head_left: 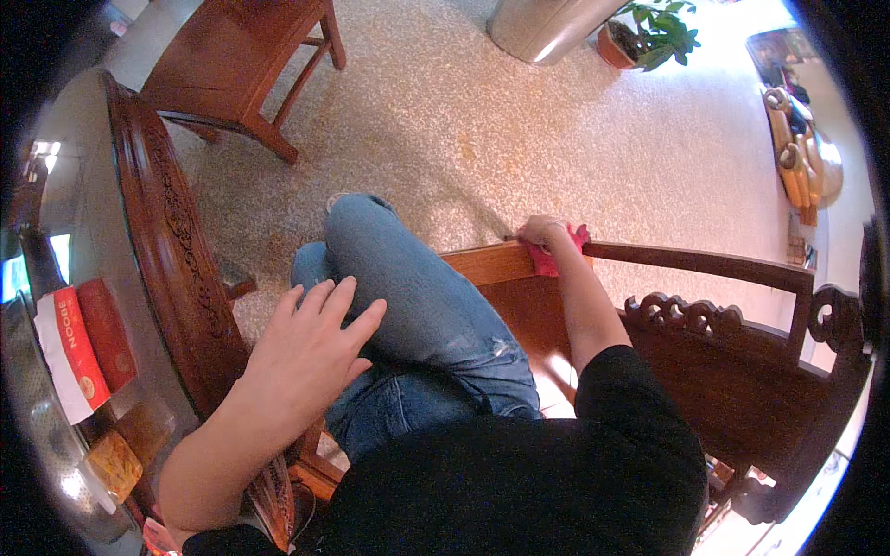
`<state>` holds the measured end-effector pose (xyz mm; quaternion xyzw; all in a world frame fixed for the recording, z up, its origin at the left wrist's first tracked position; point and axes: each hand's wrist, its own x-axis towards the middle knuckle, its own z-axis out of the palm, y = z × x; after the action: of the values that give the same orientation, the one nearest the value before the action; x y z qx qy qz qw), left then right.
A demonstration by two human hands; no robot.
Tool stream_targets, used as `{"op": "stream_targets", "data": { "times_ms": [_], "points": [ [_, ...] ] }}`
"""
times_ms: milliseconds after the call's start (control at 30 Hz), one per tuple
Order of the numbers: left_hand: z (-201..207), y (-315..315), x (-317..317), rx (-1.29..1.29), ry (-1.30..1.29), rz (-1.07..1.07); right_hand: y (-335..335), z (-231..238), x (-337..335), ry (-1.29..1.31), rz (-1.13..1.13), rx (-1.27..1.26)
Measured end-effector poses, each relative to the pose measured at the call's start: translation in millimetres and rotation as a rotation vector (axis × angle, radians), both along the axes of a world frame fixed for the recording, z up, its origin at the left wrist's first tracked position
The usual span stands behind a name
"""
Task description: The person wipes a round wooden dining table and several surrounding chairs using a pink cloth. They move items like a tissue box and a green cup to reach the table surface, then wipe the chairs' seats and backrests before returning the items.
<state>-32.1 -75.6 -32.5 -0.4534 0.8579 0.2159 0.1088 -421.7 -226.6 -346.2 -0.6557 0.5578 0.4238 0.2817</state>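
My right hand [545,231] reaches out to the far end of a dark wooden bench's armrest [705,265] and presses a red cloth [545,259] against the wood there. The cloth drapes down over the rail, and some of it shows past my wrist. Above my thigh, my left hand [315,335] hovers or rests with its fingers spread, holding nothing; whether it touches my jeans [417,287] I cannot tell. Carved scrollwork [686,313] runs along the bench below the armrest.
A round wooden table [176,241] with a carved edge and glossy top stands at left, bearing a red-and-white box [72,352] and an amber packet [115,466]. Beyond are a wooden chair [232,56], a metal bin [547,28], a potted plant [616,46] and speckled floor [445,120].
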Motion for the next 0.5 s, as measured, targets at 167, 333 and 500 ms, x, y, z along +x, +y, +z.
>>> {"op": "stream_targets", "data": {
  "times_ms": [167, 333, 500],
  "points": [
    [1.4, -2.3, -2.9, 0.0, 0.009, -0.016, 8.8, -4.0, 52.0, -0.294, -0.086, 0.088],
    [3.5, -3.0, -4.0, -0.001, 0.021, -0.035, 17.8, -20.8, 110.8, -0.454, 0.031, 0.131],
    [-0.6, -1.2, -1.8, 0.023, 0.066, -0.023, 27.2, -27.9, 131.2, -0.667, -0.044, 0.103]
  ]
}}
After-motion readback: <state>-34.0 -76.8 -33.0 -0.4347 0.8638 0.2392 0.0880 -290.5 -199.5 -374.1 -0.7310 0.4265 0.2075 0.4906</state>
